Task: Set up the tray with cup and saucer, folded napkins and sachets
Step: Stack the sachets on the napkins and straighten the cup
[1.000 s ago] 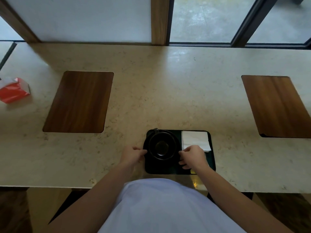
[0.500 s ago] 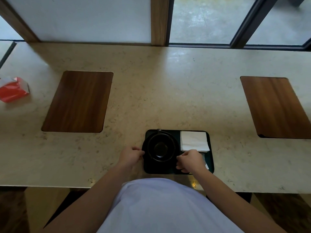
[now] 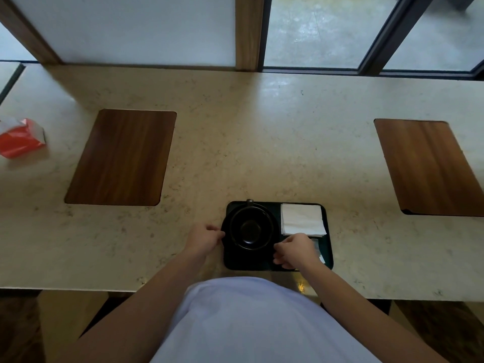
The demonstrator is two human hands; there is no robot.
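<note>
The right hand (image 3: 296,250) covers most of the sachets (image 3: 318,251) (their print too small to read).

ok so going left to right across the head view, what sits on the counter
red packet → left wooden mat → left hand → cup on its saucer → folded napkins → right wooden mat

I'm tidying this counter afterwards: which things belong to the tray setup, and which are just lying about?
Job: tray; cup on saucer, gripped by left hand and right hand; napkins; sachets.

Lying about: red pack; two wooden mats.
</note>
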